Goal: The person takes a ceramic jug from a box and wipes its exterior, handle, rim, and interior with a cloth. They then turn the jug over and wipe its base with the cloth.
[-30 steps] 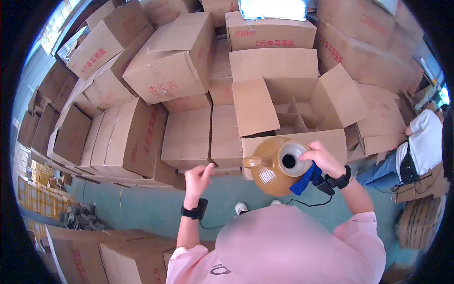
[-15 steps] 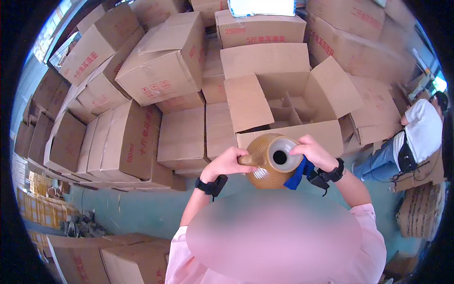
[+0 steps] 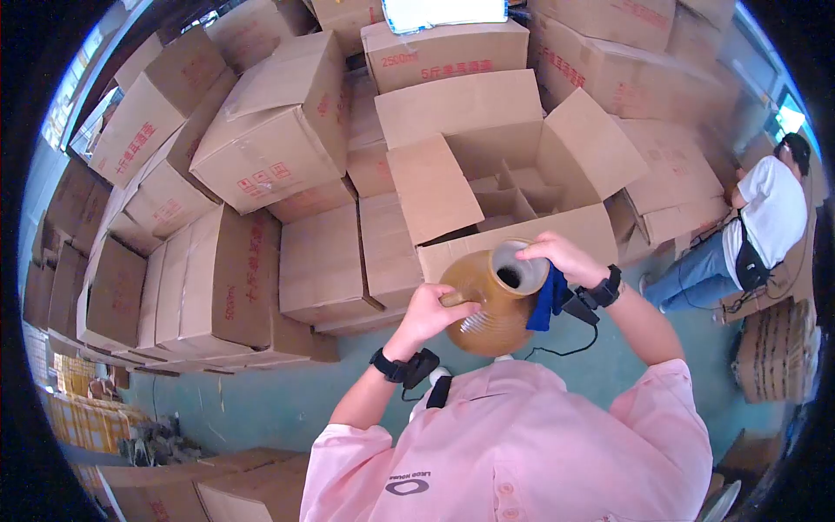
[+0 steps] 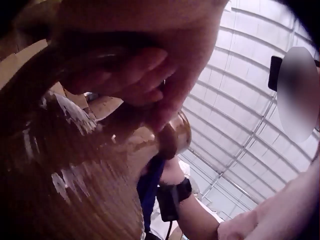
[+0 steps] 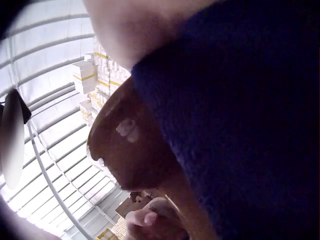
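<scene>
A glossy brown jug (image 3: 489,320) with a wide pale mouth is held in front of the chest, its mouth tilted up and to the right in the head view. The left hand (image 3: 432,313) grips its side handle; the left wrist view shows those fingers (image 4: 135,80) curled round it. At the mouth, the right hand (image 3: 565,259) pinches the rim with the thumb at the inside edge. A dark blue cloth (image 3: 544,300) hangs beneath the right hand against the neck, and fills much of the right wrist view (image 5: 250,120).
An open carton (image 3: 522,248) with cardboard dividers inside stands just beyond the jug. Stacked cartons (image 3: 322,261) surround it, and more lie at the lower left. At the right, another person (image 3: 770,209) in a white shirt stands beside flattened cardboard (image 3: 770,352).
The left hand, free at first, has come over and taken hold of the jug's handle. The jug has tilted and shifted slightly left in the head view.
</scene>
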`<state>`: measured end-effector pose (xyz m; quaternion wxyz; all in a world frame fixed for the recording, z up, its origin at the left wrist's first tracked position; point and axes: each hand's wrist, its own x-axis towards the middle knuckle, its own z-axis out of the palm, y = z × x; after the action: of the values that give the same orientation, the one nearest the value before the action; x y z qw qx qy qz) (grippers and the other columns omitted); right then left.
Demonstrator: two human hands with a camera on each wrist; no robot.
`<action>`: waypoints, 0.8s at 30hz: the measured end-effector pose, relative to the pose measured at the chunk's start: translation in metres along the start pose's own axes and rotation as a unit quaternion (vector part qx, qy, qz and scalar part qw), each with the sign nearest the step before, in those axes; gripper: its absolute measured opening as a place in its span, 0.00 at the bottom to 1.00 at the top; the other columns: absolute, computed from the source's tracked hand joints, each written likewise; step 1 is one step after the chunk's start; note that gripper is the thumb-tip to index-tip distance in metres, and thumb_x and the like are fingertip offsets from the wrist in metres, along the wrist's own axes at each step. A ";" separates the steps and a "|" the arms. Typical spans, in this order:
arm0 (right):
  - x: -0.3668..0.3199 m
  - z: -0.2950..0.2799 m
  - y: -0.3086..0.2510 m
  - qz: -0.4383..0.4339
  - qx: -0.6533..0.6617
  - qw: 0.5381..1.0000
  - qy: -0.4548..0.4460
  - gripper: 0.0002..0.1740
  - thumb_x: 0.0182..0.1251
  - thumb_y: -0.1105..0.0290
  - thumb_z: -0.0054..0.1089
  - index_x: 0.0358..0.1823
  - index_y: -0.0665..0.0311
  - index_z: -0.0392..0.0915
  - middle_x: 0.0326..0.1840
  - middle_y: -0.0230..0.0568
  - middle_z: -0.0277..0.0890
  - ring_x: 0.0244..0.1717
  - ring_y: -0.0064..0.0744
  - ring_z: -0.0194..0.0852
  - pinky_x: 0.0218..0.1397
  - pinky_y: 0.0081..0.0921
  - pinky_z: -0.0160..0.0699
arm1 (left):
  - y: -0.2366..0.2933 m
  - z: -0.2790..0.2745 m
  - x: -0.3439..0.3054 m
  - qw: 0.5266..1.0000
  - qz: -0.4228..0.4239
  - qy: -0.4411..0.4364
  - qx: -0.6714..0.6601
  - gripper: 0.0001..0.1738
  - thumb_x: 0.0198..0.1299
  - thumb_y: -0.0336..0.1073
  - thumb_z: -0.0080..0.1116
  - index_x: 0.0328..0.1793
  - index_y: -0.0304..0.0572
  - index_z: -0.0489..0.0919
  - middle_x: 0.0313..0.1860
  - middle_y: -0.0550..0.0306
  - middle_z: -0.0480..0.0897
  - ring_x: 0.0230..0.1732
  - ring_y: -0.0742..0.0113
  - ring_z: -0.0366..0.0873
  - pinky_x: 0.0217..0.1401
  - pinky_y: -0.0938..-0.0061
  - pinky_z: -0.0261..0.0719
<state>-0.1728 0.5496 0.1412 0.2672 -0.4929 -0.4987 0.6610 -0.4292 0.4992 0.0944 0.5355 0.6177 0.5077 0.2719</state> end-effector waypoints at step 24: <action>-0.011 -0.005 -0.098 -0.342 0.095 0.932 0.080 0.10 0.63 0.77 0.57 0.46 0.70 0.76 0.40 0.36 0.78 0.41 0.21 0.76 0.45 0.19 0.77 | 0.017 0.000 -0.045 0.949 -0.062 0.112 -0.287 0.13 0.62 0.39 0.60 0.26 0.47 0.72 0.15 0.77 0.62 0.14 0.86 0.52 0.16 0.81 0.45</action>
<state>-0.1779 0.5771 0.2355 0.5612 -0.3163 -0.5492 0.5323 -0.4386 0.4596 0.1197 0.6455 0.3704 0.5025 0.4400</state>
